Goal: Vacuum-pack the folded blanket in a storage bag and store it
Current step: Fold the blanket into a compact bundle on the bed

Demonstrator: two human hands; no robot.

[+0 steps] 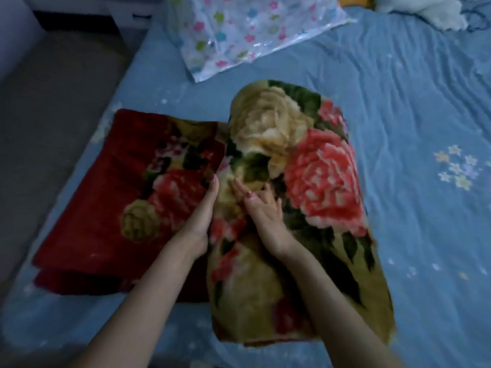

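Head view of a bed. The left hand (204, 211) lies with fingers extended and held together, its palm against the left side of the raised fold of the blanket (292, 197), at the seam where that fold meets the flat layer beneath; it clasps nothing. The right hand (263, 211) rests palm-down on top of the same fold, fingers straight and slightly spread, pressing the plush surface without gripping it; a thin ring shows on one finger. Both forearms enter from the near edge, bare.

The blanket sits at the centre of the bed, nearer the left edge. It is thick, fleecy pile printed with large blooms in cream and coral-pink, dark green leaves and an olive ground. Its right portion is doubled over into a bulky, rounded, elongated mass running near to far; its left portion lies flat in stacked layers, deep red with smaller flowers, the edges roughly squared.

The storage bag (247, 30) lies at the far side, well apart from the blanket: glossy translucent plastic, crinkled, printed with small pink, green and blue flowers. The bedsheet (411, 107) is light blue woven cloth, wrinkled, with pale flower motifs. A white fluffy object (425, 10) lies at the far right corner.
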